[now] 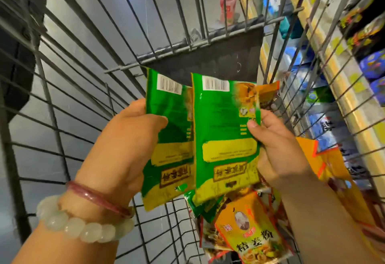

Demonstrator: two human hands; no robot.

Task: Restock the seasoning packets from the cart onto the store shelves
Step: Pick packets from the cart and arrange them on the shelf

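Above the wire cart point(87, 101) I hold green and yellow seasoning packets with their backs and barcodes toward me. My left hand point(127, 144) grips one green packet point(168, 130) by its left edge. My right hand point(275, 149) pinches a second green packet point(225, 136) with an orange packet point(267, 94) stacked behind it. Below my hands, loose orange and yellow packets point(252, 230) lie heaped in the cart's bottom right corner. More orange packets point(327, 172) lean against the cart's right wall.
Store shelves point(341, 69) with blue, black and green packaged goods run along the right, seen through the cart's mesh. A red bottle point(228, 3) stands on the grey floor beyond the cart's far end. A dark shape point(14, 61) hangs at the left outside the cart.
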